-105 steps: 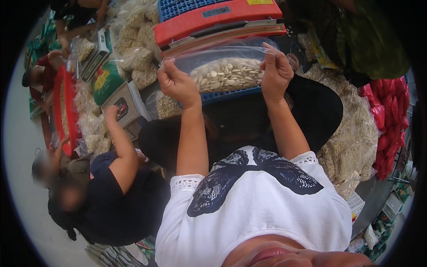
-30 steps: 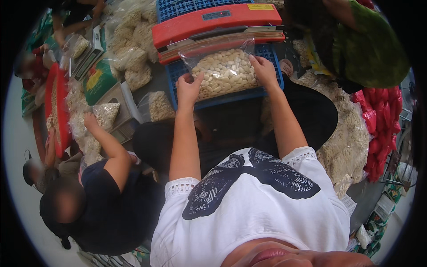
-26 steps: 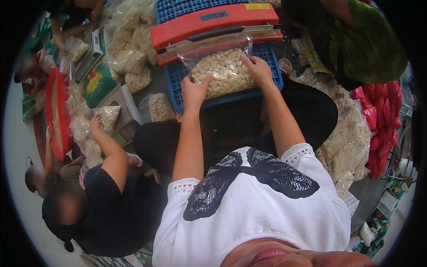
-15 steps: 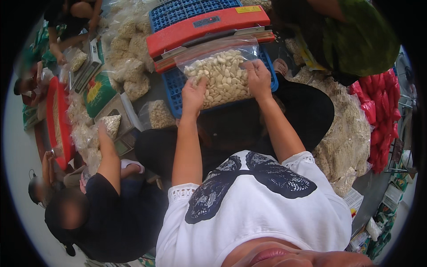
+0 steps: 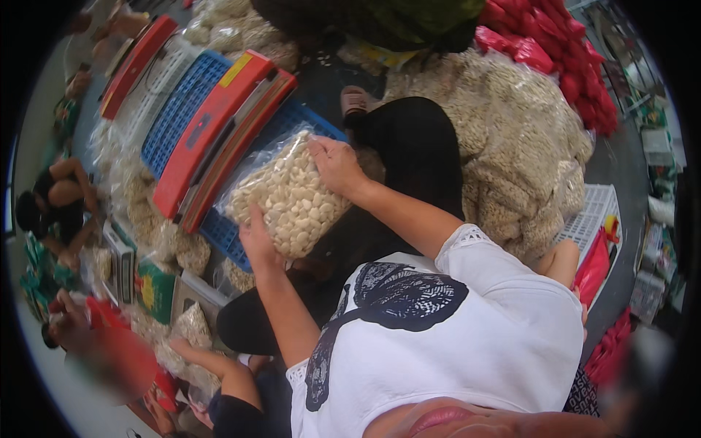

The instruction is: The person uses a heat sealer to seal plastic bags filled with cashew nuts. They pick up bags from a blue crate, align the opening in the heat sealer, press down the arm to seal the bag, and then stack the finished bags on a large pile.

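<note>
A clear plastic bag of pale, flat seeds, looking like pumpkin seeds (image 5: 296, 201), is held between my two hands above my lap. My left hand (image 5: 261, 239) grips its near left side, thumb on top of the plastic. My right hand (image 5: 337, 168) has hold of the far right side, fingers partly hidden. Just beyond the bag stands a red bag sealer (image 5: 208, 128) with a long slot along its front edge. It rests on a blue plastic crate (image 5: 315, 121), and the bag overlaps the crate's near part.
Filled seed bags (image 5: 504, 146) form a large heap at right, with red bags (image 5: 548, 44) behind. A white basket (image 5: 588, 208) stands beside the heap. Another person's arm (image 5: 226, 369) reaches toward a small seed bag (image 5: 193, 325) at lower left. A second red sealer (image 5: 139, 66) is at far left.
My view and body have turned to the right, so the sealer appears further left. The bag has come away from the sealer's front toward me, still in both hands.
</note>
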`<state>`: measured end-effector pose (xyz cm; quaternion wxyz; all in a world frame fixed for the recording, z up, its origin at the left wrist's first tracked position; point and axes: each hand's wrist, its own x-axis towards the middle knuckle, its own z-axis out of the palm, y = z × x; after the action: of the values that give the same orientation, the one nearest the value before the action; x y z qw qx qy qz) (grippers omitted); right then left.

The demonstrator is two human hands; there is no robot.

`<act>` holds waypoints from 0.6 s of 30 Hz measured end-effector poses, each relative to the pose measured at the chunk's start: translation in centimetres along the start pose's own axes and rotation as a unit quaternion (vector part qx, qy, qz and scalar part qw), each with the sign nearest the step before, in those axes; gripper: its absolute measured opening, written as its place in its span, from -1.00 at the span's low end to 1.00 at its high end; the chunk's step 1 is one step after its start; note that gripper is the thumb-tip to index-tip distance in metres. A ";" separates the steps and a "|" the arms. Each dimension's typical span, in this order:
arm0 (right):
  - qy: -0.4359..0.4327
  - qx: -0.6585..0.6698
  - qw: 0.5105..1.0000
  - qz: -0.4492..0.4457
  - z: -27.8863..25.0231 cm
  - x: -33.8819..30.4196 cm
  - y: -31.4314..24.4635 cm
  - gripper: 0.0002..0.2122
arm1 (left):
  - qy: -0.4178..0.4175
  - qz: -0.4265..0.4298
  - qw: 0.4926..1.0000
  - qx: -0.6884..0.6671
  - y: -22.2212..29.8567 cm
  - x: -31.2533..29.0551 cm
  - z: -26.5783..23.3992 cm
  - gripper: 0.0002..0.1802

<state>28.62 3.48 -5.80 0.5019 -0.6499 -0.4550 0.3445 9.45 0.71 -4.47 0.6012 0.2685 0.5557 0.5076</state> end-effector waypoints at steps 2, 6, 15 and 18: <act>0.010 0.031 0.999 0.013 -5.1 -1.2 -3.7 -0.72 | -0.065 0.007 0.998 -0.014 1.8 -2.4 3.6 -0.55; 0.162 -0.032 0.980 -0.112 -18.6 -2.1 -6.9 -0.72 | -0.216 -0.019 0.976 0.017 2.8 -6.5 14.3 -0.56; 0.353 -0.559 0.742 0.109 -51.2 -2.0 7.9 -0.45 | -0.568 -0.202 0.781 0.162 -0.4 -12.4 27.0 -0.21; 0.104 -0.526 0.793 0.288 -50.3 -1.5 17.5 -0.38 | -0.580 -0.166 0.771 0.202 1.1 -9.5 22.6 -0.29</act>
<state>77.91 -16.43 -9.69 0.0043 -0.9466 -0.3026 0.1108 31.62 -2.13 5.64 0.8160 0.5312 0.2268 0.0235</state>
